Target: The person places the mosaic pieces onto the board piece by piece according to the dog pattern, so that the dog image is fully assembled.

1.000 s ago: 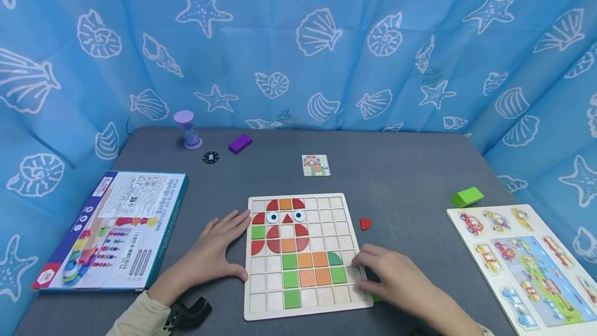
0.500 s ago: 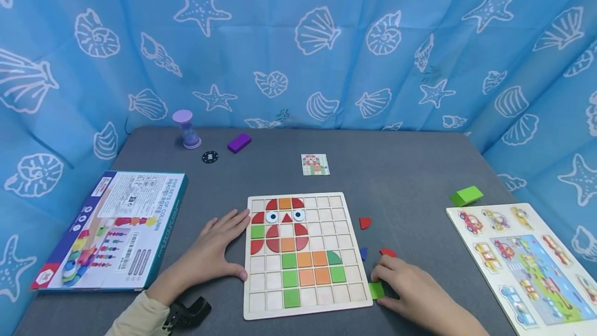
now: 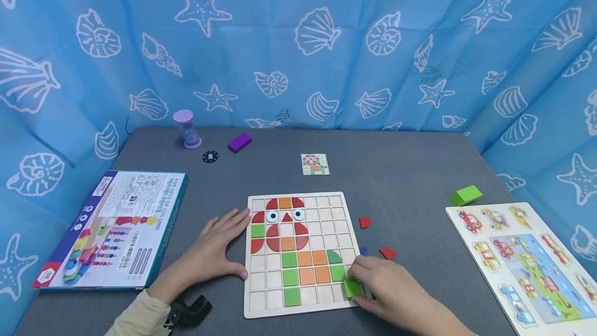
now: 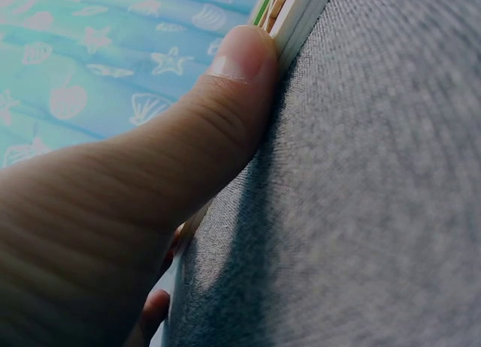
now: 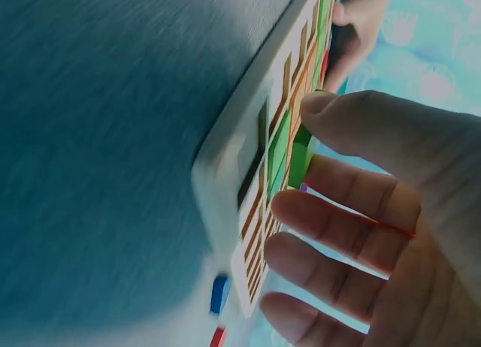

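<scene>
A square wooden grid board (image 3: 323, 229) lies on the table, with red, orange and green tiles and two eye pieces set in its cells. My right hand (image 3: 389, 290) pinches a green square tile (image 3: 353, 289) between thumb and forefinger, over the board's lower right cells. In the right wrist view the tile (image 5: 301, 158) is tilted, and the other fingers are loosely bent. My left hand (image 3: 211, 254) is spread at the board's left side, fingertips and thumb against its edge; the left wrist view shows the thumb (image 4: 244, 69) at that edge.
Two red quarter-round pieces (image 3: 387, 253) and a blue piece (image 3: 363, 251) lie right of the board. A small pattern card (image 3: 315, 164) sits behind it. A boxed game (image 3: 112, 227) is at left, a vehicle puzzle (image 3: 527, 268) and green block (image 3: 466, 195) at right. An hourglass (image 3: 188, 129) stands behind.
My right hand reached to the green tile beside the board, took hold of it and carried it left over the board. The left hand stayed in place.
</scene>
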`<state>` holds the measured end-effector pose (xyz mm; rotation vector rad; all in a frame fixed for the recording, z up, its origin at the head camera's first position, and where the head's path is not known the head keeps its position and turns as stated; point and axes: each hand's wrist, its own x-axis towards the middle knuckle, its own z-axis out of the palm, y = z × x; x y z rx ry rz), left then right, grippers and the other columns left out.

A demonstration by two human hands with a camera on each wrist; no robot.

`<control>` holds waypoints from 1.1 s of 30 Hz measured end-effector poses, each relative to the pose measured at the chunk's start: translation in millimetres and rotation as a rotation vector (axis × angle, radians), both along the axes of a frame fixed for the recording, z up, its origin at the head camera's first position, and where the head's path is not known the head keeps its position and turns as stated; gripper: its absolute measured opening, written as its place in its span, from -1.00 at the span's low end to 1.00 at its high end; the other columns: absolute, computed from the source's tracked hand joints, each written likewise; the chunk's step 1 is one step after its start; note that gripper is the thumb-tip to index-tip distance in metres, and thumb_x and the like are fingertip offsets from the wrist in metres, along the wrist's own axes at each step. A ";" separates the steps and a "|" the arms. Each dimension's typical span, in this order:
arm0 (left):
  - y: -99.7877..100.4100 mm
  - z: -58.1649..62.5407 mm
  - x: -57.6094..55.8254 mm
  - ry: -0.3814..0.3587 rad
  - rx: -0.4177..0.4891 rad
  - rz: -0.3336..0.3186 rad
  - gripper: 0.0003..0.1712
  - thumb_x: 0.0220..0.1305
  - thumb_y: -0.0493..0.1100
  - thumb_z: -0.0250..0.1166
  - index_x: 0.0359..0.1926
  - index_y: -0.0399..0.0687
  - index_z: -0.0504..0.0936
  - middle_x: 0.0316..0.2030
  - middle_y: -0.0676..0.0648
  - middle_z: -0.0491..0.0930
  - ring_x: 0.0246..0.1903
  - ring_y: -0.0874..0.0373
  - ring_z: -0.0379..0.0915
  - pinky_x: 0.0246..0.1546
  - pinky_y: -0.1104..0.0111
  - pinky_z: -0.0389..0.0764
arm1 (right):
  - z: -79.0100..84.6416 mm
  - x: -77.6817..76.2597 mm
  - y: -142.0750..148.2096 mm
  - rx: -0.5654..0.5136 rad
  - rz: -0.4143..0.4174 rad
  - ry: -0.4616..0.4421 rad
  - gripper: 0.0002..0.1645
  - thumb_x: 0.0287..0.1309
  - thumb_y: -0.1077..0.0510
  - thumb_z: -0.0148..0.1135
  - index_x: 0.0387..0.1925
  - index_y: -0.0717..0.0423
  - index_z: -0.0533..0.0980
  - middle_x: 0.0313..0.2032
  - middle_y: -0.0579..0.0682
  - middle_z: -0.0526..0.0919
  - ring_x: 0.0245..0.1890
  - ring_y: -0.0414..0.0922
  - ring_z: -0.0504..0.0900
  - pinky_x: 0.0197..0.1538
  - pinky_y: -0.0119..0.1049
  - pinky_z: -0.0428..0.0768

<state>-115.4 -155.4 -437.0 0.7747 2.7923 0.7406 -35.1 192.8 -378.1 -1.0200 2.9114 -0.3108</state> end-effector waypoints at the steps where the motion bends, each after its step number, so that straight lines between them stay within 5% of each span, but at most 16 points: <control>1: 0.2 -0.1 -0.1 0.001 0.001 -0.001 0.36 -0.52 0.57 0.21 0.34 0.05 0.04 0.35 0.10 -0.05 0.34 0.03 -0.22 0.21 -0.10 -0.19 | -0.5 -0.5 -3.2 0.001 0.017 0.009 -0.67 -0.26 0.01 0.40 -0.36 -0.12 0.49 -0.42 -0.34 0.41 -0.47 -0.42 0.32 -0.45 -0.48 0.42; 20: 1.1 2.7 -0.9 -0.011 0.001 -0.002 0.35 -0.52 0.55 0.23 0.35 0.05 0.04 0.35 0.10 -0.06 0.34 0.03 -0.23 0.21 -0.10 -0.20 | -3.5 -2.7 -14.3 0.007 0.026 0.090 -0.69 -0.30 -0.02 0.41 -0.41 -0.14 0.51 -0.45 -0.32 0.43 -0.49 -0.37 0.35 -0.47 -0.43 0.40; 23: 0.5 1.0 -0.5 -0.010 -0.002 0.002 0.35 -0.52 0.56 0.22 0.35 0.06 0.04 0.35 0.10 -0.06 0.34 0.03 -0.24 0.21 -0.10 -0.20 | 0.6 -12.8 -6.8 0.006 -0.075 0.117 -0.71 -0.25 -0.04 0.40 -0.39 -0.12 0.53 -0.44 -0.30 0.48 -0.49 -0.39 0.38 -0.47 -0.42 0.44; 29: 0.0 -1.3 0.5 -0.012 -0.009 0.009 0.36 -0.54 0.58 0.21 0.35 0.07 0.04 0.35 0.11 -0.06 0.34 0.03 -0.23 0.20 -0.10 -0.19 | 4.9 -54.8 15.3 0.081 -0.437 0.063 -0.68 -0.22 -0.01 0.40 -0.34 -0.03 0.56 -0.52 -0.16 0.52 -0.61 -0.30 0.36 -0.62 -0.42 0.32; 33: -1.1 -1.0 -0.2 -0.010 -0.005 0.007 0.36 -0.53 0.57 0.21 0.35 0.07 0.04 0.35 0.11 -0.05 0.34 0.03 -0.23 0.20 -0.11 -0.18 | -0.2 -78.4 23.6 0.094 -0.503 0.008 -0.62 -0.22 -0.02 0.39 -0.28 0.03 0.57 -0.58 -0.13 0.49 -0.65 -0.25 0.35 -0.68 -0.39 0.28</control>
